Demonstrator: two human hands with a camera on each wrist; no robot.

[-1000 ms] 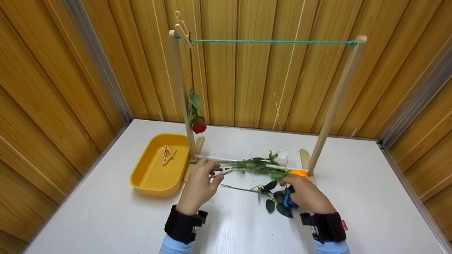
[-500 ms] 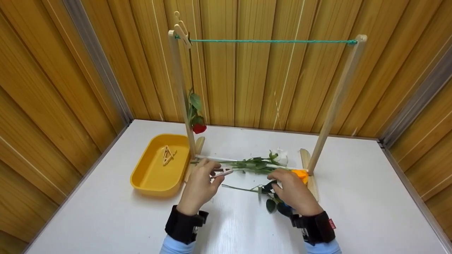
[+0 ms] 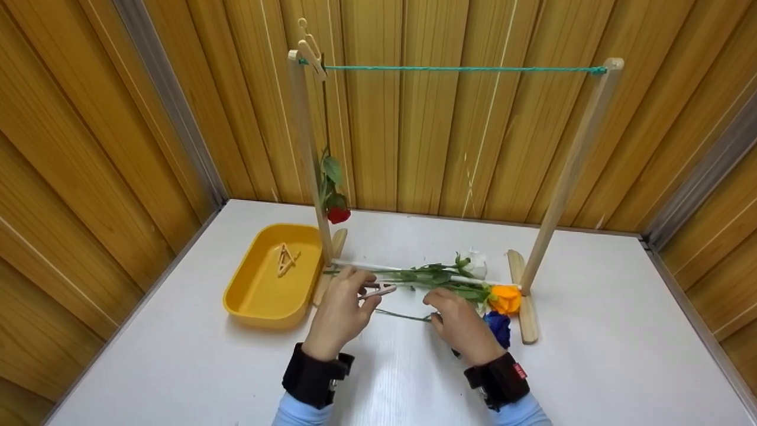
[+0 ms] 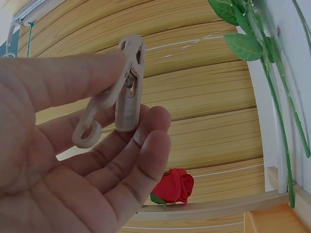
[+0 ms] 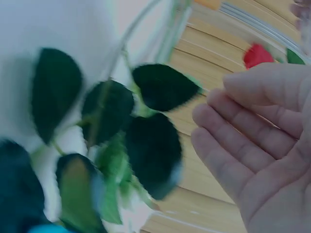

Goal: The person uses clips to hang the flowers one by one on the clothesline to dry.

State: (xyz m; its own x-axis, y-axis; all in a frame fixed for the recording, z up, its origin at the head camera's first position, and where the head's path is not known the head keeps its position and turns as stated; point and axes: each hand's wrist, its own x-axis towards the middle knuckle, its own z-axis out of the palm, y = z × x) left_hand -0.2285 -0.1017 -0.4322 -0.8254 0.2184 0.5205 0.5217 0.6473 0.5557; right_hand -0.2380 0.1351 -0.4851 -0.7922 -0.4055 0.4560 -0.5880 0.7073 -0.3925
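My left hand (image 3: 343,310) pinches a pale clothespin (image 4: 129,92) with a hooked end between thumb and fingers. Above the stem of a blue rose (image 3: 498,328) is my right hand (image 3: 464,325), its fingers slightly bent and holding nothing; it hides most of that rose's leaves. In the right wrist view, dark leaves (image 5: 155,155) lie beside the fingertips, apart from them. Behind the hands lie an orange rose (image 3: 506,299) and a white rose (image 3: 474,263), stems pointing left. A red rose (image 3: 339,214) hangs head down from a clothespin (image 3: 313,59) on the line.
A wooden frame, with a left post (image 3: 309,142) and right post (image 3: 571,171), carries a green cord (image 3: 461,68). Left of it stands a yellow tray (image 3: 236,296) with clothespins (image 3: 287,261) inside. Wood-look panels (image 3: 426,136) rise behind the white table (image 3: 177,355).
My right hand has moved left from the blue and orange blooms to over the blue rose's stem, uncovering both blooms. My left hand keeps pinching the clothespin, nearly still.
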